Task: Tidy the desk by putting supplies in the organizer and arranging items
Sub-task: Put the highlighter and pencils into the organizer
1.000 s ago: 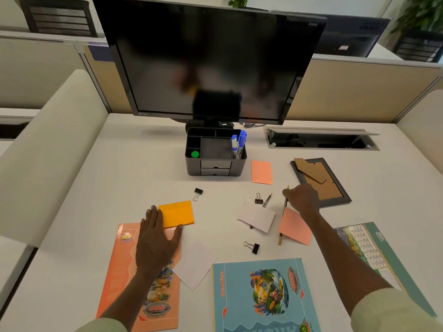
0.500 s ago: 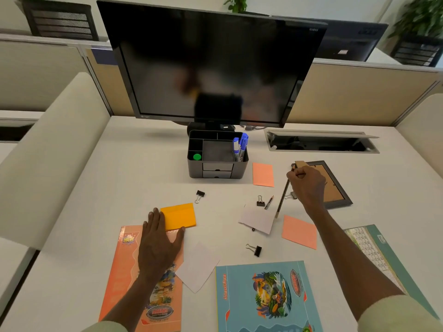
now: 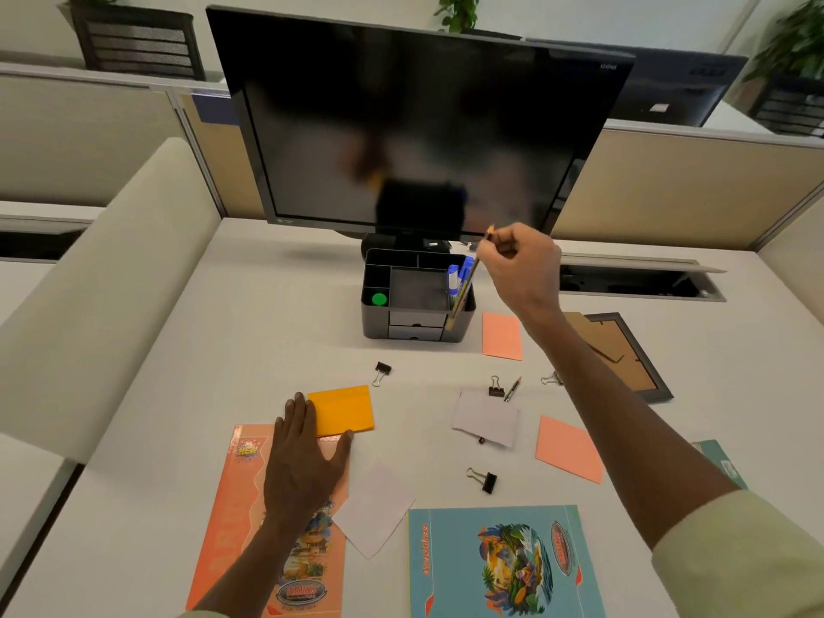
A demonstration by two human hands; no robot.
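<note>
Lowering the pencil (image 3: 465,283) into the organizer (image 3: 417,294) goes best if I keep my right hand (image 3: 521,269) pinching its upper end and hold it nearly upright, steering the tip into the narrow right-hand slot beside the blue markers (image 3: 459,272) without knocking them. That organizer sits toward the far edge of the tabletop (image 3: 249,314), just in front of the monitor (image 3: 414,127), so I have little room behind and should come down from above. My left hand (image 3: 303,457) lies flat, fingers spread, on the orange booklet (image 3: 249,528) near the front edge, touching the yellow notepad (image 3: 343,410). Binder clips and paper slips lie in between.
</note>
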